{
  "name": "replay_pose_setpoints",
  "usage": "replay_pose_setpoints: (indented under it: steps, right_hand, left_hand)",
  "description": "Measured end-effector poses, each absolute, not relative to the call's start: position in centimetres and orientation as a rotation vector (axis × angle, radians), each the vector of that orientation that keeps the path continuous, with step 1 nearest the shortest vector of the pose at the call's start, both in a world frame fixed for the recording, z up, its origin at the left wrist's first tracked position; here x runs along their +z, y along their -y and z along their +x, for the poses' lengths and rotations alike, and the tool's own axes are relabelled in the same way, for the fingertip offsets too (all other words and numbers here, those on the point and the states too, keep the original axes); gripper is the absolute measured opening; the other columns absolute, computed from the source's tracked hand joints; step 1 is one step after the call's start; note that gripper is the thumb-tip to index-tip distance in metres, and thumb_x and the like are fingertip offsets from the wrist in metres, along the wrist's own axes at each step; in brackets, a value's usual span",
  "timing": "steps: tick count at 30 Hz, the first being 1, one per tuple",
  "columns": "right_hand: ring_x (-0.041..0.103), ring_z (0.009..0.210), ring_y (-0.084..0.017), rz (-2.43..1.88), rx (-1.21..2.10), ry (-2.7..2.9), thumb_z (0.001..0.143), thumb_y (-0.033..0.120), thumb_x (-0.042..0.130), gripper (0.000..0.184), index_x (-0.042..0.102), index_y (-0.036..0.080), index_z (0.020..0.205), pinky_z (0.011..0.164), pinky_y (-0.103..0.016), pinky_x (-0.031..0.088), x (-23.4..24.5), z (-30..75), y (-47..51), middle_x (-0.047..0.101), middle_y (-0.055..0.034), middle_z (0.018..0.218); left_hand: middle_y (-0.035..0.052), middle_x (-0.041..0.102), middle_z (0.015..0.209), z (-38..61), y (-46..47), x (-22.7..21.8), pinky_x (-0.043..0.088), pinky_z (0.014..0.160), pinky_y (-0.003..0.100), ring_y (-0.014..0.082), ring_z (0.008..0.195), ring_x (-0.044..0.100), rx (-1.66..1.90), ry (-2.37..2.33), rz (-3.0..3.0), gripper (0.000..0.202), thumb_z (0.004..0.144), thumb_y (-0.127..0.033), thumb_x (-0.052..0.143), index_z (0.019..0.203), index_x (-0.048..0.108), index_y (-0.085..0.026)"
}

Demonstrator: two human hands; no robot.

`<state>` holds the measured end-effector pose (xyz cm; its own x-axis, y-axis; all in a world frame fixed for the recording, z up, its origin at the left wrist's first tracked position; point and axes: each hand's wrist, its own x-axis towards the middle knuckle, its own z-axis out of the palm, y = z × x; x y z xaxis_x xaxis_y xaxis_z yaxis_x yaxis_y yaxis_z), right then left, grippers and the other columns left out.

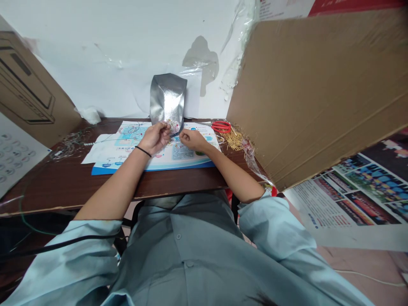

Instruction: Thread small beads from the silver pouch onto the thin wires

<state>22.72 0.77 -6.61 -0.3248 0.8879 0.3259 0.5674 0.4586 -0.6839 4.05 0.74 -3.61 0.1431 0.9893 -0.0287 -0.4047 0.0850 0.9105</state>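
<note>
A silver foil pouch leans upright against the wall, with small colourful bits, perhaps beads, showing near its lower edge. My left hand, a black band on its wrist, is closed just in front of the pouch's lower left part. Its fingertips are pinched, and whatever they hold is too small to make out. To the right of it, a short gap away, my right hand is also closed in a pinch, near the pouch's lower right corner. Both hands are over printed paper sheets on the dark table.
Red-handled scissors lie right of the sheets, beside a heap of thin golden sticks. Tangled clear thread is on the left. Cardboard panels flank the table on both sides, and a white wall stands behind.
</note>
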Motion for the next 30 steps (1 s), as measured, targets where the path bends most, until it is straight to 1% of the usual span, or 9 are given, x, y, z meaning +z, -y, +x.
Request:
replay_pose_setpoints:
  steps: [4,8,12,16,19,22,26,28,30]
  right_hand:
    - [0.064,0.085,-0.019,-1.150,0.632,1.937,0.099,0.015,0.058,0.016,0.070,0.024,0.091,0.090,-0.033,0.051,-6.5,22.3,-0.7,0.072,0.0017,0.083]
    - [0.071,0.092,-0.018,-1.027,0.792,1.800,0.109,0.027,0.058,0.018,0.074,0.023,0.102,0.097,-0.033,0.055,-6.5,21.6,-0.5,0.079,-0.0006,0.093]
    - [0.071,0.085,-0.018,-1.015,0.903,1.737,0.100,0.023,0.074,0.004,0.073,0.022,0.104,0.092,-0.033,0.057,-6.6,21.4,-0.6,0.075,0.0021,0.083]
    - [0.066,0.083,-0.017,-1.026,0.865,1.739,0.094,0.021,0.079,0.011,0.070,0.020,0.088,0.089,-0.032,0.056,-6.3,21.7,-0.7,0.073,0.0013,0.082]
    - [0.064,0.082,-0.017,-1.045,0.805,1.756,0.095,0.025,0.076,0.018,0.065,0.023,0.080,0.087,-0.032,0.056,-6.3,21.8,-1.0,0.070,0.0014,0.079]
    - [0.066,0.085,-0.019,-1.106,0.650,1.673,0.097,0.028,0.071,0.017,0.064,0.024,0.081,0.090,-0.034,0.057,-6.4,22.2,-1.3,0.071,0.0002,0.083]
    - [0.068,0.093,-0.021,-1.161,0.428,1.434,0.107,0.030,0.058,0.017,0.069,0.024,0.097,0.095,-0.037,0.058,-6.1,23.4,-1.9,0.071,-0.0043,0.095]
    - [0.069,0.095,-0.022,-1.150,0.362,1.411,0.112,0.033,0.050,0.022,0.071,0.025,0.109,0.093,-0.039,0.058,-5.8,23.9,-1.9,0.070,-0.0056,0.096]
    - [0.070,0.095,-0.023,-1.122,0.342,1.445,0.115,0.036,0.046,0.026,0.070,0.025,0.116,0.092,-0.040,0.060,-5.5,24.0,-1.7,0.069,-0.0064,0.097]
  left_hand:
    - [-0.0037,0.056,0.062,4.1,-0.6,-3.7,0.034,0.046,0.015,0.0039,0.050,0.045,1.212,-0.867,0.989,0.032,0.093,-0.022,0.084,0.076,0.056,-0.018]
    - [-0.0064,0.045,0.052,4.3,-0.4,-4.2,0.027,0.044,0.017,0.0036,0.044,0.034,1.175,-0.927,1.137,0.035,0.089,-0.019,0.084,0.070,0.055,-0.020]
    - [-0.0053,0.048,0.051,4.5,-0.5,-5.2,0.028,0.045,0.019,0.0050,0.044,0.037,1.193,-1.008,1.307,0.034,0.084,-0.019,0.088,0.071,0.057,-0.020]
    - [-0.0044,0.048,0.050,4.5,-0.8,-5.9,0.026,0.045,0.021,0.0069,0.045,0.037,1.188,-1.033,1.403,0.029,0.084,-0.019,0.086,0.070,0.061,-0.020]
    - [-0.0031,0.053,0.055,4.3,-1.2,-5.7,0.029,0.049,0.022,0.0089,0.050,0.041,1.191,-1.053,1.457,0.026,0.083,-0.016,0.086,0.071,0.064,-0.020]
    - [-0.0012,0.056,0.061,4.3,-2.4,-4.6,0.035,0.058,0.023,0.0120,0.061,0.045,1.191,-1.177,1.673,0.023,0.082,-0.010,0.083,0.069,0.066,-0.019]
    - [0.0017,0.053,0.064,4.6,-5.5,-2.9,0.041,0.074,0.025,0.0173,0.073,0.048,1.058,-1.368,2.017,0.026,0.078,-0.004,0.076,0.060,0.064,-0.019]
    - [0.0016,0.049,0.064,4.8,-7.1,-2.6,0.041,0.076,0.026,0.0200,0.076,0.051,0.915,-1.404,2.119,0.024,0.067,-0.002,0.078,0.059,0.066,-0.021]
    - [0.0013,0.046,0.063,5.0,-8.4,-2.7,0.040,0.073,0.027,0.0213,0.076,0.052,0.777,-1.437,2.217,0.025,0.059,-0.003,0.079,0.055,0.065,-0.023]
